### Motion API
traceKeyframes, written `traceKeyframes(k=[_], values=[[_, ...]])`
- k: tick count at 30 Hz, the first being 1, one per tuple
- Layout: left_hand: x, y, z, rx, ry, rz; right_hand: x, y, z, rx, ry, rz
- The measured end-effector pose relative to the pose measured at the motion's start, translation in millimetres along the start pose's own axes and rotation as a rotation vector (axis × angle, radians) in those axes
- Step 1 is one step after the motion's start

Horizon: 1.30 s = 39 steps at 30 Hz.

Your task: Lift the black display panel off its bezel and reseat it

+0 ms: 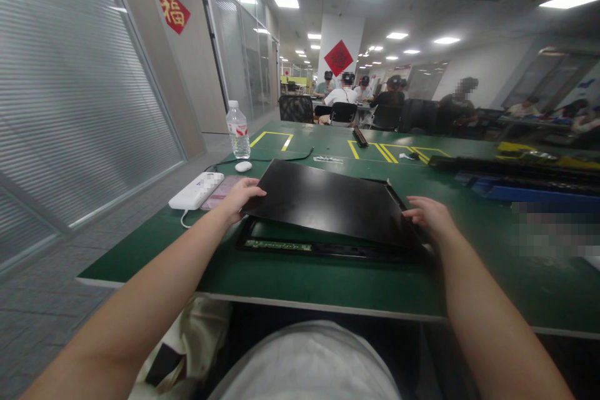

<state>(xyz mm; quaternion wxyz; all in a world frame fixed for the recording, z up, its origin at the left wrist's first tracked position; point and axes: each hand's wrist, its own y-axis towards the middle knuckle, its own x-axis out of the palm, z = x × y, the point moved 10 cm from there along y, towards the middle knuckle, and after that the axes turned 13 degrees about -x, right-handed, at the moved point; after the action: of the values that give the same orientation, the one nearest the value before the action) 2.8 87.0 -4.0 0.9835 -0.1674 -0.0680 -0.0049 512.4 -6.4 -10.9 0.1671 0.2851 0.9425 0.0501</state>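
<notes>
A flat black panel [328, 200] is tilted up at its near edge over a black frame [328, 249] that lies on the green table [290, 275]. A green circuit strip [277, 245] shows inside the frame under the raised edge. My left hand [241, 195] grips the panel's left side. My right hand [429, 212] holds its right side, fingers on top of the edge.
Left of the panel lie a white power bank [195, 191], a phone [220, 192] and a white mouse [243, 166], with a water bottle [239, 130] behind. Black and blue trays [525, 182] sit at right. Other people sit at far tables. Yellow tape marks the table.
</notes>
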Motion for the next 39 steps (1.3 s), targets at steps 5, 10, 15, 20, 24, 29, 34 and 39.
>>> traceKeyframes(k=[5,10,15,20,24,29,34,39], values=[[-0.8,-0.7,-0.3,0.006,0.028,0.022,0.2,-0.7,1.0,0.023,0.007,0.004],[1.2,-2.0,-1.8,0.009,0.042,0.029,-2.1,2.0,1.2,-0.012,0.006,0.024],[3.2,-2.6,-3.3,0.011,0.070,0.039,-3.5,-1.1,-6.1,-0.036,-0.004,0.053],[4.3,-0.4,-3.6,0.027,0.093,0.027,-3.3,-0.1,-8.4,-0.089,-0.014,0.054],[4.3,0.9,-4.0,0.029,0.113,0.027,-4.5,4.1,-3.7,-0.105,-0.044,0.048],[3.0,-0.1,-5.0,0.017,0.151,0.057,-5.5,6.6,-0.2,-0.107,-0.115,0.029],[4.1,-2.7,-4.4,0.018,0.153,0.060,-7.6,10.6,1.9,-0.152,-0.195,0.027],[4.2,-3.3,-4.3,0.013,0.171,0.073,-8.3,13.4,5.0,-0.159,-0.239,0.016]])
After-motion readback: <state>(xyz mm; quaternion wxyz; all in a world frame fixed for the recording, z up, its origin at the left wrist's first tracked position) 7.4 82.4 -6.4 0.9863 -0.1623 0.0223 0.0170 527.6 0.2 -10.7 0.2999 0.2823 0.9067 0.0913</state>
